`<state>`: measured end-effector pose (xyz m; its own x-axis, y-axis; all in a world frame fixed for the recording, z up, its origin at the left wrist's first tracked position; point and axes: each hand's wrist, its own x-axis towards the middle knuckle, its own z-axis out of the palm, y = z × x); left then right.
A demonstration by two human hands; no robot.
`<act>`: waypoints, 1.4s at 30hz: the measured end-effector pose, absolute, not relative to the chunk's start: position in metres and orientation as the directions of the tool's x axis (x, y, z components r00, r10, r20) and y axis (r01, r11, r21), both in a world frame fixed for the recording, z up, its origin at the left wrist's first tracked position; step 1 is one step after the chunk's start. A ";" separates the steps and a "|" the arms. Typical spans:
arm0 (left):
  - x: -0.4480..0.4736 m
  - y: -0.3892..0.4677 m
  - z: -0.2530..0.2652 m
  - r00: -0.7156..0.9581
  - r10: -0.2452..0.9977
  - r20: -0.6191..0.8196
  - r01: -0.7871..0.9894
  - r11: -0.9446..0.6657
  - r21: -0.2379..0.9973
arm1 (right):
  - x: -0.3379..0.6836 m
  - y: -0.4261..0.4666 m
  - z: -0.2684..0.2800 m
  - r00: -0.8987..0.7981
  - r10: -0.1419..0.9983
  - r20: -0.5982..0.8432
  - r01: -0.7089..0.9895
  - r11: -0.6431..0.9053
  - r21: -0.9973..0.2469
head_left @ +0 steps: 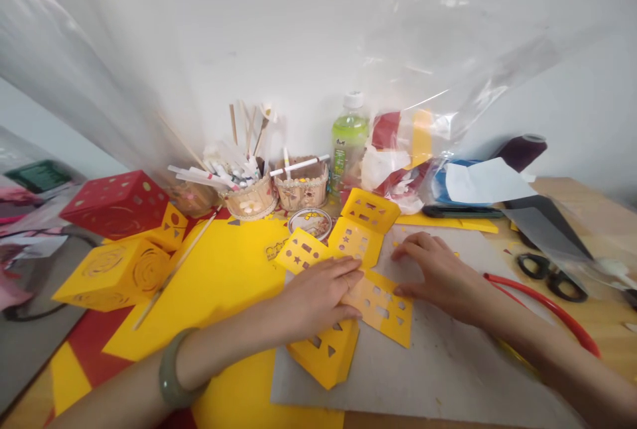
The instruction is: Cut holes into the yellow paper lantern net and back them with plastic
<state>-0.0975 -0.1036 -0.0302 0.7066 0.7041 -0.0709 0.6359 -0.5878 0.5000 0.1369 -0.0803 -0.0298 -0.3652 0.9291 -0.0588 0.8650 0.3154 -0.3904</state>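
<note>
An unfolded yellow paper box [355, 241] with small cut-out stars, triangles, circles and rectangles lies on a grey board [428, 376]. My left hand [323, 290] rests flat over its middle, fingers stretched out, hiding part of the panels. A green bangle [174, 369] circles the left wrist. My right hand [430, 273] hovers at the right side, fingers apart and bent. Its thumb is close to the edge of the right panel; whether it touches cannot be made out. Nothing shows between the right fingers.
Red [119, 203] and yellow boxes [119, 273] with cut-outs stand at left on yellow sheets [229, 290], beside a thin stick [174, 270]. Behind are pen baskets [249, 197], a round tin [309, 223] and a green bottle [351, 134]. Black-handled scissors [552, 276] and a red tube [552, 309] lie right.
</note>
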 end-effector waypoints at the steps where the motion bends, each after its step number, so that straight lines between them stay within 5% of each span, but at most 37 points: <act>1: -0.098 -0.103 -0.030 0.706 0.704 -0.077 0.633 -0.578 0.514 | 0.137 -0.080 -0.029 -0.358 0.931 -0.064 0.868 0.307 -0.390; 10: -0.103 -0.097 -0.029 0.605 0.795 -0.046 0.655 -0.463 0.598 | 0.142 -0.084 -0.020 -0.258 0.954 -0.149 0.839 0.145 -0.524; 18: -0.100 -0.098 -0.029 0.609 0.793 0.007 0.633 -0.491 0.599 | 0.117 -0.088 0.019 -0.324 0.930 -0.173 0.497 0.012 -0.868; 24: -0.091 -0.103 -0.029 0.530 0.848 0.014 0.693 -0.442 0.569 | 0.095 -0.078 0.009 -0.407 0.885 -0.226 0.367 -0.068 -0.928; 34: -0.116 -0.075 -0.018 0.128 0.992 0.003 0.603 -0.080 0.794 | 0.105 -0.074 -0.001 -0.118 0.989 -0.088 0.236 -0.058 -0.970; 39: -0.123 -0.067 -0.024 0.125 0.992 0.018 0.661 -0.097 0.744 | 0.101 -0.083 -0.004 -0.243 0.941 -0.238 0.179 -0.198 -0.964; 42: -0.122 -0.070 -0.023 0.080 0.982 0.171 0.710 -0.176 0.682 | 0.094 -0.088 -0.005 -0.291 0.914 -0.284 0.185 -0.238 -0.953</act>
<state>-0.1216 -0.0701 -0.0232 0.0798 0.9820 0.1711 0.7100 -0.1764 0.6818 0.0943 -0.0883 -0.0052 -0.2907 0.9136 -0.2842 0.1855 -0.2376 -0.9535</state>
